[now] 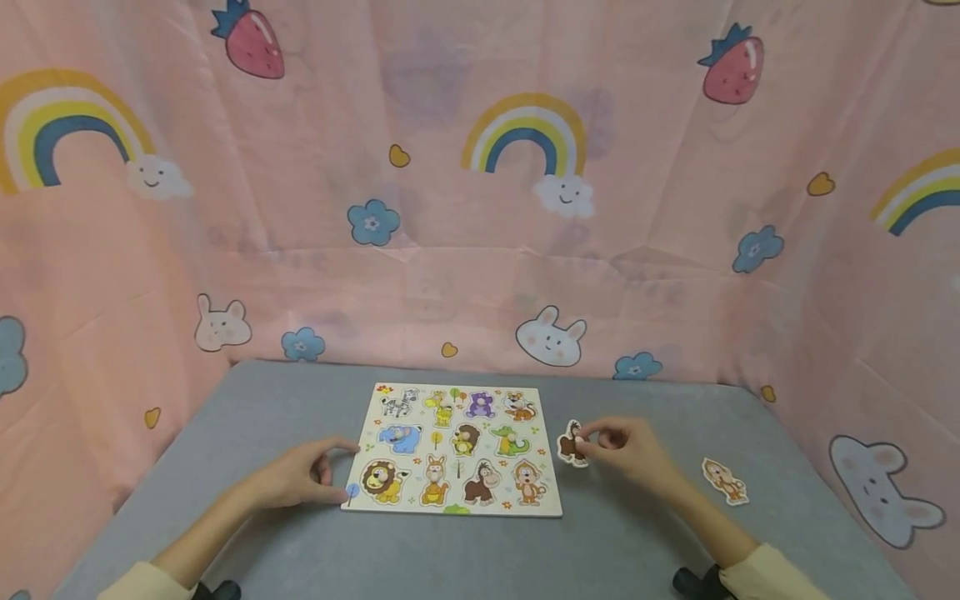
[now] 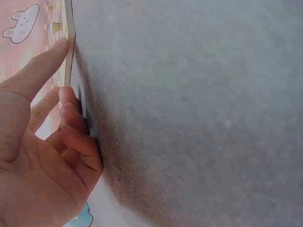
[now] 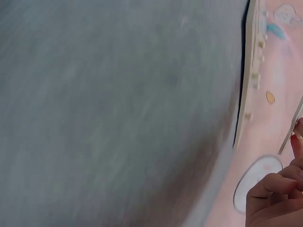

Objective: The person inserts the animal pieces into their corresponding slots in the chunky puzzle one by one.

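A wooden animal puzzle board [image 1: 416,508] lies flat on the grey table. My left hand [image 1: 303,477] is at its left edge, thumb at the near corner and forefinger farther up, spread apart; in the left wrist view the thumb tip touches the board's edge [image 2: 70,23] and the other fingers are bent. Just right of the board, my right hand [image 1: 630,450] pinches a brown horse puzzle piece [image 1: 567,448] between thumb and fingers, its picture facing the head camera. The right wrist view catches this piece edge-on. A horse picture [image 1: 481,483] shows in the board's near row.
A loose monkey puzzle piece [image 1: 724,482] lies on the grey table [image 1: 615,550], right of my right hand. On the board are several animals, among them a lion [image 1: 384,482] and a monkey picture [image 1: 529,483]. A pink patterned cloth [image 1: 465,292] hangs behind and at both sides.
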A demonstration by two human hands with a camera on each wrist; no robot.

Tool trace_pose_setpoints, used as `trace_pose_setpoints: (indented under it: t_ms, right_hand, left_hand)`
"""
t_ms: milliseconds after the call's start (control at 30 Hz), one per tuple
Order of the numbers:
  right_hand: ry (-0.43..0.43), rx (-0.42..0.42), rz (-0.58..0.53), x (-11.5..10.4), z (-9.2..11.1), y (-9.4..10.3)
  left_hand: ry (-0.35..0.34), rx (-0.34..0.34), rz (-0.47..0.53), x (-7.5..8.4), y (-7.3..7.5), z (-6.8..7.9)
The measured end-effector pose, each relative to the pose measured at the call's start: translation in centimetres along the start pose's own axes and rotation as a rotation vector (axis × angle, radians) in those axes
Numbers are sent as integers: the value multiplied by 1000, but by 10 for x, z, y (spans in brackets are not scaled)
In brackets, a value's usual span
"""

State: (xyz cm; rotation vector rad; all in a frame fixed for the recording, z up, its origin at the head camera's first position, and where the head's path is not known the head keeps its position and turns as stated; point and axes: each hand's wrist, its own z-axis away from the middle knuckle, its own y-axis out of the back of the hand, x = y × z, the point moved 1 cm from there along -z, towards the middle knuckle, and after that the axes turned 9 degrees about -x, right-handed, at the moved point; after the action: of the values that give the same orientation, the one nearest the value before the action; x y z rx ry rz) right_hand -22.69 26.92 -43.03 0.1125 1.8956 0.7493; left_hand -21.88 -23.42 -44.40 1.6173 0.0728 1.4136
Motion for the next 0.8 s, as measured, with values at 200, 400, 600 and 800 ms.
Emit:
trace_pose_setpoints:
  t_ms: [200, 400, 600, 800]
  right_hand:
    - [-4, -62, -39, -3, -9, -17]
    - [-2, -119, -15, -7, -19, -34]
    - [17, -160, -12, -9, -27, -49]
    - [57, -169, -41, -14, -32, -57]
  left_hand:
    - [-9, 4, 25, -1, 0, 0]
    - [-15, 23, 12, 2, 1, 0]
    - [-2, 38, 12, 4, 1, 0]
    - [5, 35, 16, 3, 1, 1]
